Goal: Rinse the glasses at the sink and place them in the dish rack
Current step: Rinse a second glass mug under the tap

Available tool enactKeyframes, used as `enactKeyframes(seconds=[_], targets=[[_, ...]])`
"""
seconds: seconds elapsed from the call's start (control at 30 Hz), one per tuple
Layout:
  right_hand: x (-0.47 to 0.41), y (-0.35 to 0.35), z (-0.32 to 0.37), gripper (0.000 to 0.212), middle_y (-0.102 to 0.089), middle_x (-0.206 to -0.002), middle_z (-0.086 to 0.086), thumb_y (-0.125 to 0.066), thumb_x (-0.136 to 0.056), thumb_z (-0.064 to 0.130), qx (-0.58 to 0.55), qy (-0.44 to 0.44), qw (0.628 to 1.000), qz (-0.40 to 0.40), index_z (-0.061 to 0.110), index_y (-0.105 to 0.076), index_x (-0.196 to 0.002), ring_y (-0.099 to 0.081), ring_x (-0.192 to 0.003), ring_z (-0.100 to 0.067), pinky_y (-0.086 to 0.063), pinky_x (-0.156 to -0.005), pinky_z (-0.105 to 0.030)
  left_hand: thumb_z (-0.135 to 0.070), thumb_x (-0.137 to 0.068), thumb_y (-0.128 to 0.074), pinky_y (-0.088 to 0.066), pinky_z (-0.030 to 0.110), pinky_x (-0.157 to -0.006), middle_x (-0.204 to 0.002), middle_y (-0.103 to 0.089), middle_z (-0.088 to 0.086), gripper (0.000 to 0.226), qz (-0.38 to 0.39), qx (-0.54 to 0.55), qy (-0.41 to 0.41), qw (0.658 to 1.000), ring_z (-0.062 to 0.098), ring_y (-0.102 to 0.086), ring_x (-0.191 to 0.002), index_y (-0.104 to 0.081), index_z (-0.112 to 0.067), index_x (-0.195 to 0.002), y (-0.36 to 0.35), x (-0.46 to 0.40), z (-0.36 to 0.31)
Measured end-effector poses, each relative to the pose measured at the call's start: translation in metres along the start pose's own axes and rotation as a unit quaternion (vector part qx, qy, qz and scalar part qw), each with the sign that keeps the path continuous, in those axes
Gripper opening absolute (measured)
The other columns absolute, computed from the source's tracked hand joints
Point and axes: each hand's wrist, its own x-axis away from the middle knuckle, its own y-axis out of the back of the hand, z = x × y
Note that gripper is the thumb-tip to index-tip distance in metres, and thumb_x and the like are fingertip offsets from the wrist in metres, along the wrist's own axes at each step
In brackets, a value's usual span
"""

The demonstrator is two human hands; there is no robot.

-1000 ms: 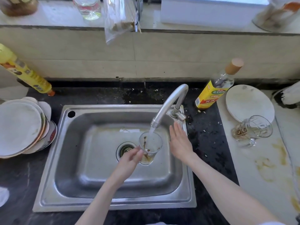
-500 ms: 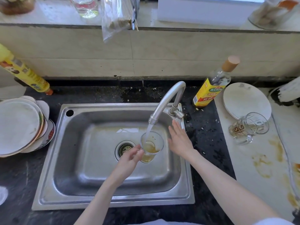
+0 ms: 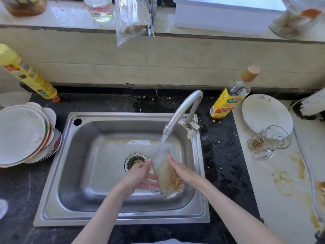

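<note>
A clear glass [image 3: 167,175] with brownish liquid in it tilts under the running faucet [image 3: 182,110], over the right half of the steel sink [image 3: 73,173]. My left hand [image 3: 139,176] grips the glass from the left. My right hand [image 3: 181,171] presses against its right side. Water pours from the spout into the glass's mouth. A second dirty glass mug [image 3: 269,141] lies on its side on the pale counter to the right, touching a white plate [image 3: 265,111].
Stacked plates [image 3: 22,136] sit left of the sink. A yellow detergent bottle [image 3: 26,74] leans at the back left, a yellow-labelled bottle [image 3: 230,97] stands right of the faucet. The right counter [image 3: 284,187] shows brown stains. Jars and a bag line the sill.
My right hand has left the faucet handle and come onto the glass. The glass has tipped over and dropped lower in the sink, with more water in it.
</note>
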Motion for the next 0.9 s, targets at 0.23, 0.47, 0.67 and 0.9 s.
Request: enactKeyframes(seconds=[0.23, 0.47, 0.67, 0.9], targets=[[0.003, -0.001, 0.002, 0.081, -0.038, -0.148, -0.007, -0.024, -0.085, 0.074, 0.072, -0.06, 0.996, -0.003, 0.02, -0.035, -0.144, -0.037, -0.135, -0.025, -0.027, -0.109, -0.035, -0.033, -0.101, -0.033, -0.056, 0.029, -0.05, -0.062, -0.068, 0.02, 0.046, 0.019, 0.056, 0.06, 0.996, 0.024, -0.068, -0.054, -0.045, -0.008, -0.064, -0.003, -0.001, 0.008], [0.004, 0.005, 0.008, 0.088, -0.041, -0.144, -0.008, -0.023, -0.08, 0.08, 0.12, -0.087, 0.989, 0.026, 0.017, -0.043, -0.138, -0.038, -0.133, -0.027, -0.026, -0.11, -0.041, -0.032, -0.101, -0.032, -0.056, 0.028, -0.049, -0.07, -0.069, 0.022, 0.048, 0.039, 0.061, 0.061, 0.996, 0.025, -0.068, -0.056, -0.051, -0.008, -0.064, -0.003, 0.0, 0.011], [0.005, 0.008, -0.005, 0.08, -0.057, -0.119, 0.0, -0.041, -0.075, 0.076, 0.031, -0.04, 0.998, 0.046, 0.024, -0.043, -0.136, -0.056, -0.103, -0.014, -0.041, -0.104, -0.039, -0.041, -0.097, -0.036, -0.057, 0.031, -0.065, -0.1, -0.069, 0.014, 0.042, 0.04, -0.025, -0.007, 0.999, 0.024, -0.068, -0.071, -0.052, -0.007, -0.116, 0.006, -0.002, 0.013], [0.013, 0.01, 0.004, 0.064, -0.044, -0.14, 0.0, -0.067, -0.085, 0.029, 0.027, 0.062, 0.998, 0.019, 0.025, -0.034, -0.14, -0.041, -0.124, -0.008, -0.032, -0.102, -0.023, -0.028, -0.098, -0.037, -0.053, 0.03, -0.078, -0.106, -0.066, 0.008, 0.03, 0.003, -0.049, -0.15, 0.988, 0.018, -0.065, -0.08, -0.057, -0.008, -0.11, 0.008, 0.003, 0.012]])
